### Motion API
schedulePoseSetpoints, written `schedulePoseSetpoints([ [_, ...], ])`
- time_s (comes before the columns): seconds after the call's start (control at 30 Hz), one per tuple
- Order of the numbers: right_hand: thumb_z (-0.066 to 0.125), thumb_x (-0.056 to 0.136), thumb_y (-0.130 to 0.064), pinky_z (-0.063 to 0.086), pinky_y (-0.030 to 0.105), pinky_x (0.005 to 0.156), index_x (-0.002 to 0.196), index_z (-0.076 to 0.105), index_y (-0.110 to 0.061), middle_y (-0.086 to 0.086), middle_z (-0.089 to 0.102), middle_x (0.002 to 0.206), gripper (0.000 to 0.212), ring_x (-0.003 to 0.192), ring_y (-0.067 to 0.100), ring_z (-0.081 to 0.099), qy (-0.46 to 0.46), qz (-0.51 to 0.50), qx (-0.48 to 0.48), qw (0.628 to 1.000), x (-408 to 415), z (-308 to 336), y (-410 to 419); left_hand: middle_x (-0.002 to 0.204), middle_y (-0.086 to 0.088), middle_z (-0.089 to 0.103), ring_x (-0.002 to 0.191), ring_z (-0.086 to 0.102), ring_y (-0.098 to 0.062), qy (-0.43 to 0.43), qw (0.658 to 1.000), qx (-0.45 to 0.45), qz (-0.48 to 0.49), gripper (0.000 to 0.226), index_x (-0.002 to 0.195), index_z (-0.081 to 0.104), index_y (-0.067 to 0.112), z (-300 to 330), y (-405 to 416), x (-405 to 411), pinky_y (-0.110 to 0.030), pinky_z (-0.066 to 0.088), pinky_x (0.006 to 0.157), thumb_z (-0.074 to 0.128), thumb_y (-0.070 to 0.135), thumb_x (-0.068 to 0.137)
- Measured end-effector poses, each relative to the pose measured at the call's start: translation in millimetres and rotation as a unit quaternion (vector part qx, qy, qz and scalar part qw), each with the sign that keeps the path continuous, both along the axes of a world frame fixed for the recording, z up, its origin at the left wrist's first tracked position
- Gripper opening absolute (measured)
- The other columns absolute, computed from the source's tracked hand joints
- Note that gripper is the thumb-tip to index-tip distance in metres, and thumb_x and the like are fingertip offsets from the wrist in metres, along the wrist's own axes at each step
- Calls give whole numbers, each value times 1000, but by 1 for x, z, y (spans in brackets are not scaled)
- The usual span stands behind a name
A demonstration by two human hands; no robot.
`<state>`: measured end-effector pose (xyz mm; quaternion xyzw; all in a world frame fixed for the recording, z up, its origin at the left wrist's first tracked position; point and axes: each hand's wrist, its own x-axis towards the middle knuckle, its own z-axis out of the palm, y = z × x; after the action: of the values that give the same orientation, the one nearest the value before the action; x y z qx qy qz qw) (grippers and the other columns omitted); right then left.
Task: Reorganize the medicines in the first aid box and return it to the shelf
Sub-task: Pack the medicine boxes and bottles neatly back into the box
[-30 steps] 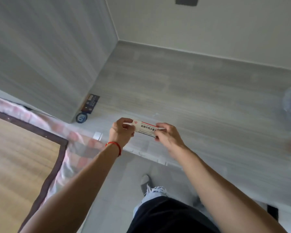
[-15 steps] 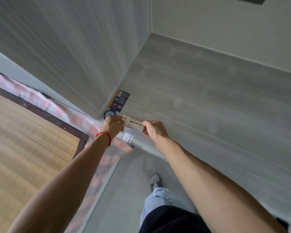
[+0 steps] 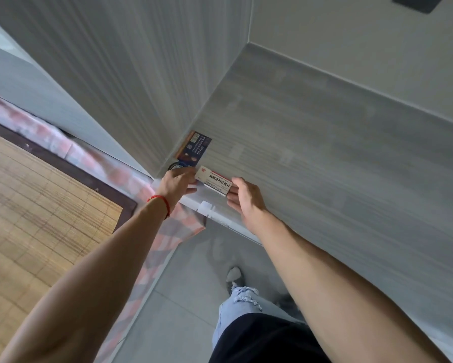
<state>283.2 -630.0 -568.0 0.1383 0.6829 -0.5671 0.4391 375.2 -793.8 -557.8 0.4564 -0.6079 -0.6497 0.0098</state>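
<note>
A white medicine box (image 3: 215, 181) with a red stripe and dark print lies low over the grey desk top (image 3: 325, 158), near its left front corner. My left hand (image 3: 177, 182), with a red string on the wrist, pinches the box's left end. At the box's right end is my right hand (image 3: 246, 199), fingers spread, its fingertips just touching the box. No first aid box is in view.
A dark blue and orange packet (image 3: 194, 149) lies in the desk's left corner against the grey side panel (image 3: 131, 82), with a round dark tin (image 3: 177, 166) just in front of it. A bamboo mat (image 3: 37, 205) and pink checked sheet (image 3: 167, 231) lie left.
Both hands carried the white box left, toward the desk's corner by the blue packet. My right hand's grip on the box's end has loosened.
</note>
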Motion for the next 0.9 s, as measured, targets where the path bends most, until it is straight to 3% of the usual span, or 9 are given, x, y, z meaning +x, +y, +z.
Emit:
schedulePoseSetpoints([
  [0.1,58,99,-29,61,36,86,87,68,-18,12,72,102,19,90,21,65,10,-1,-16,1000,-1,3,5,104,-18,69,99,67,-33,6,1000,-2,17,26,111,69,4,5,5,2,-45,56,93,50,1,94],
  [0.2,58,101,-26,60,46,95,88,63,-21,6,65,96,15,92,20,62,39,2,-13,999,-1,11,23,87,-16,65,81,60,-30,-51,981,-185,-18,22,86,69,4,16,14,10,-36,54,76,50,12,79],
  [0.27,59,101,-22,59,49,93,92,65,-18,9,65,101,12,95,21,62,59,16,-13,998,-1,17,45,87,-12,69,79,59,-28,-80,952,-294,-24,26,89,73,8,25,26,16,-26,48,69,51,14,76],
  [0.37,61,100,-17,59,45,82,104,71,-13,11,69,101,12,95,22,66,80,16,-21,996,0,27,88,99,-7,74,79,63,-19,-20,955,-294,-27,28,101,74,9,39,61,15,-11,45,68,57,-1,81],
  [0.53,65,95,-10,61,41,77,101,75,-14,7,74,89,13,86,19,69,157,-8,5,988,0,49,161,89,-2,75,81,70,-22,75,946,-287,-133,25,94,74,10,58,137,-15,-33,58,77,58,-3,80],
  [0.67,66,94,-13,63,37,82,104,76,-20,-3,77,98,16,93,15,71,245,-26,52,968,-1,69,218,88,2,74,78,69,-15,130,913,-307,-234,25,94,74,13,68,199,-45,-32,58,76,61,0,77],
  [0.8,65,91,-13,54,15,76,109,72,-23,-12,72,112,21,100,0,66,349,-14,102,931,0,84,275,104,-1,72,86,65,-18,166,865,-344,-326,26,105,73,16,77,255,-62,-33,55,79,67,9,81],
  [0.9,63,91,-14,56,18,78,115,70,-22,-13,67,118,25,106,2,63,396,-18,104,912,0,93,322,108,1,70,91,64,-16,184,841,-362,-357,26,109,71,19,87,300,-70,-29,52,81,69,16,83],
])
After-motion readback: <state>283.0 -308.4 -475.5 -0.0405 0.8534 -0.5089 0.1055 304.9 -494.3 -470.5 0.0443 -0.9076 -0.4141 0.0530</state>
